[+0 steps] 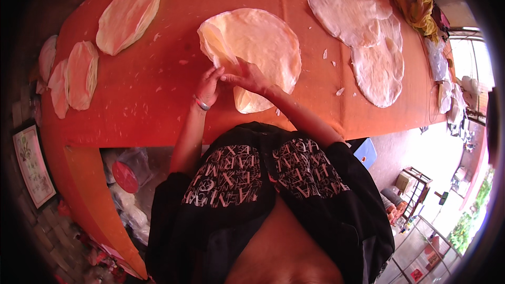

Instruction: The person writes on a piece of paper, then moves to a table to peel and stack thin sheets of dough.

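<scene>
A large, thin, pale round sheet, which looks like flatbread or dough, lies before me on the orange-covered table. Its left side is turned inward as a loose flap. At the near end of this flap my left hand, with a band on its wrist, pinches the edge between thumb and fingers. My right hand reaches across the sheet and grips the flap, its thumb pointing at the left fingertips. Some of the right fingers are hidden. A near part of the sheet sticks out below the right wrist.
Several flat round sheets overlap at the right. Folded oval sheets lie at the left, some close to the table's end. Small flakes are scattered about. Plastic bags line the right end; a blue stool stands below the near edge.
</scene>
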{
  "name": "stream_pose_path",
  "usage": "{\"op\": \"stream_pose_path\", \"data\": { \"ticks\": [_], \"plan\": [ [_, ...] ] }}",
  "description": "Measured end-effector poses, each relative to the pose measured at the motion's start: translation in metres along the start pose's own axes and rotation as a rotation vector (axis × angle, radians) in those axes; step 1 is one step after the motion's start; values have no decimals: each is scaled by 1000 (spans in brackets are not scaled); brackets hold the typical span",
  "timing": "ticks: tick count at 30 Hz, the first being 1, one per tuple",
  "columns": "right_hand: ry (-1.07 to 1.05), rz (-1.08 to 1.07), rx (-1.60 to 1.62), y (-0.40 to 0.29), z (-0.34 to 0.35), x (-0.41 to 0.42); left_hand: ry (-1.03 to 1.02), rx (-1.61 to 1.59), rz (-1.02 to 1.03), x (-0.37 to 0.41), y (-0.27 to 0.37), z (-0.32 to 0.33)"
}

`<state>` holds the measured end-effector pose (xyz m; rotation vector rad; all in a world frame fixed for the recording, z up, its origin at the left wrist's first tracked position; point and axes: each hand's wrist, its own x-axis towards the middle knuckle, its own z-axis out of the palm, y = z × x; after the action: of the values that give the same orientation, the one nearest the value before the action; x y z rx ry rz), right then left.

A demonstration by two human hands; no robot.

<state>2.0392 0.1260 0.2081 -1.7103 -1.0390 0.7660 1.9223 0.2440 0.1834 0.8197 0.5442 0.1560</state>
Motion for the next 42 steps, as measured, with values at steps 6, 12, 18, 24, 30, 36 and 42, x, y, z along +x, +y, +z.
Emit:
{"op": "stream_pose_path", "data": {
  "ticks": [6, 12, 18, 24, 30, 36, 42],
  "plan": [
    [-22, 91, 544, 6, -53, 13, 161, 587, 440, 3, -16, -48],
    [419, 27, 671, 4, -220, -18, 281, -116, 44, -13, -8, -94],
    [887, 198, 626, 82, -322, -155, 176, -203, -67, -17, -5, -89],
    [1179, 671, -383, 158, -269, -208, 18, -194, 9, -28, 6, -55],
    [441, 184, 191, 71, -82, -69, -10, -52, 117, -16, 12, -8],
    [-22, 62, 390, -9, 25, 11, -151, 228, 273, -16, 10, 9],
    [-21, 236, 439, -28, 16, 11, -68, -150, 152, -21, 16, 2]
  ]
}}
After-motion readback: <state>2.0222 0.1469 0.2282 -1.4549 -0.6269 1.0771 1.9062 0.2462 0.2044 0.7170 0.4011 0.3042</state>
